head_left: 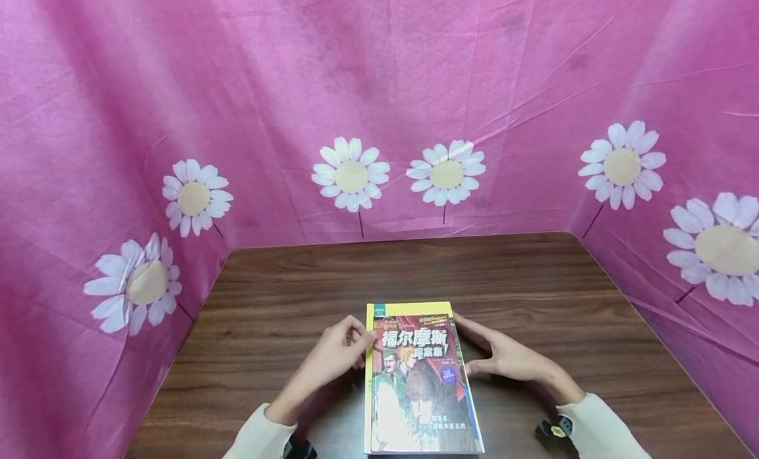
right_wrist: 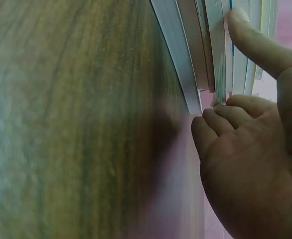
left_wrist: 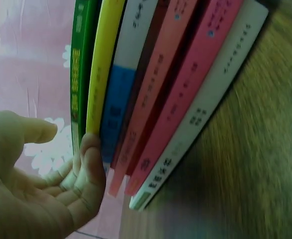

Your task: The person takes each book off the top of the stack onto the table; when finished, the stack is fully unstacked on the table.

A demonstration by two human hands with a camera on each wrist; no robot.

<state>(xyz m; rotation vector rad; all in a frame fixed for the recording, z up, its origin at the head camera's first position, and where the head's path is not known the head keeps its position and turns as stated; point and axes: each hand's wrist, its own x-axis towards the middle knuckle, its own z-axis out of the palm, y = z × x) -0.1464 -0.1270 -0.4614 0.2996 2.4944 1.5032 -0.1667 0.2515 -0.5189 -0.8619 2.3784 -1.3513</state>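
A stack of several books lies in front of me, with an illustrated detective book (head_left: 418,380) with large white characters on top. Just under it a yellow book's cover (head_left: 415,308) sticks out at the far edge. My left hand (head_left: 340,347) is at the stack's left side. In the left wrist view its bent fingers meet the yellow spine (left_wrist: 100,74), with the thumb held away. On the other side, my right hand (head_left: 510,353) has its fingers stretched along the stack's right edge. In the right wrist view, its thumb lies against the page edges (right_wrist: 218,55).
Below the yellow spine come a blue and white spine (left_wrist: 118,99), pink spines (left_wrist: 186,99) and a white bottom spine (left_wrist: 206,109). The stack stands on a dark wooden table (head_left: 284,281). A pink cloth (head_left: 385,70) with daisies surrounds the table.
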